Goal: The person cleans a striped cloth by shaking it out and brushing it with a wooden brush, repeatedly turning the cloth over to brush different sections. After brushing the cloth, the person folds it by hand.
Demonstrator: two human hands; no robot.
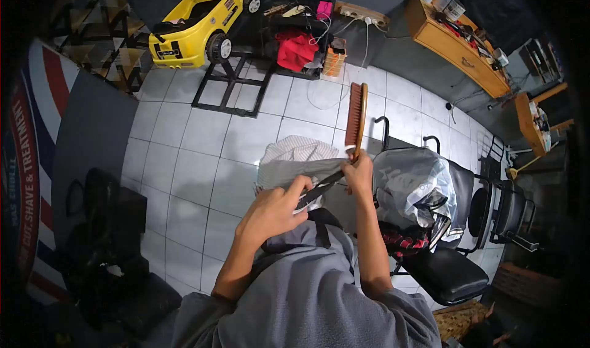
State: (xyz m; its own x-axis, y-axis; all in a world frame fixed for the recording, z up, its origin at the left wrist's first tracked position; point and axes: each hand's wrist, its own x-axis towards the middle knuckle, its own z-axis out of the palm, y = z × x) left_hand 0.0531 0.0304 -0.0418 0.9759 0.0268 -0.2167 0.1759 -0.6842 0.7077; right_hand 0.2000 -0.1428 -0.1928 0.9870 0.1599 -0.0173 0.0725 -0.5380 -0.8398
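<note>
My right hand (358,174) is closed around the handle end of a wooden brush (355,119) with reddish-brown bristles, which points away from me over the floor. That hand also meets the upper end of a black band (324,189). Lower on the band, my left hand (275,208) has its fingers closed on it. A pale striped barber cape (296,162) hangs from the band in front of my body, its lower part spread above the tiles. My fingers partly hide where the band and the cape join.
To the right stands a black chair (444,274) beside a seat with clear plastic (418,179) over it. A yellow toy car (195,25), a black metal frame (236,87) and a bin with red cloth (296,50) are ahead. A wooden shelf (458,50) holds bottles.
</note>
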